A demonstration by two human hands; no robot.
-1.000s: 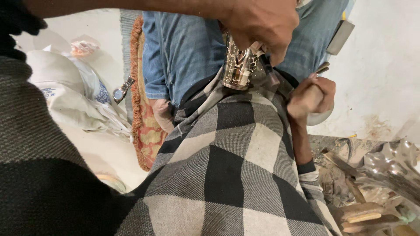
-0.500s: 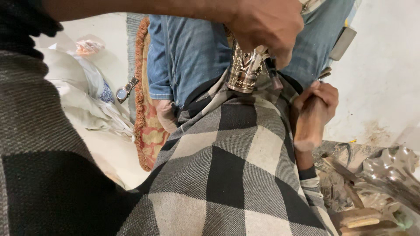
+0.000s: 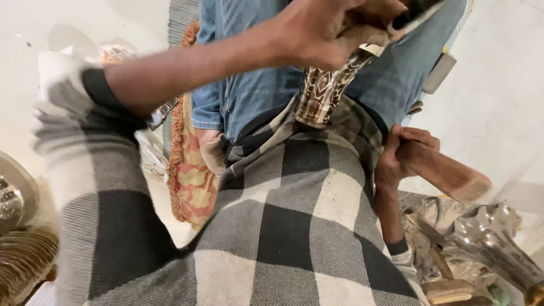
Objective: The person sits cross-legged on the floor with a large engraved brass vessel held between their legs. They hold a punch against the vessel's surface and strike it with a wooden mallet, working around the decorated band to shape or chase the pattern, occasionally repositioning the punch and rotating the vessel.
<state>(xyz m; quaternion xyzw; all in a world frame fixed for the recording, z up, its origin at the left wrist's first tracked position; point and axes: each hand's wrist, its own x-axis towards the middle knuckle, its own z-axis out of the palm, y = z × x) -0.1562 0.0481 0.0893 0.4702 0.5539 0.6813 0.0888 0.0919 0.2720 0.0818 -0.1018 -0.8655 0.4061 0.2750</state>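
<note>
My left hand (image 3: 317, 34) reaches across the top of the view and is closed on the upper end of an engraved, shiny metal vessel (image 3: 323, 90). The vessel's foot rests on the black-and-white checked cloth (image 3: 294, 226) over my lap. A flat dark piece (image 3: 416, 14) sticks out by the fingers; I cannot tell what it is. My right hand (image 3: 399, 153) grips a thick wooden handle (image 3: 447, 175) that points down and to the right, apart from the vessel. Legs in blue jeans (image 3: 249, 85) lie behind the vessel.
An orange patterned mat edge (image 3: 192, 181) lies left of the jeans. White bags (image 3: 62, 68) sit at the far left, with a round metal dish (image 3: 14, 195) and a woven basket (image 3: 22, 263) below them. Embossed metal pieces (image 3: 487, 238) and wooden tools (image 3: 447, 290) crowd the lower right.
My left forearm has dropped into full view and the hand has shifted right over the vessel. The wooden handle in my right hand has swung outward to the right.
</note>
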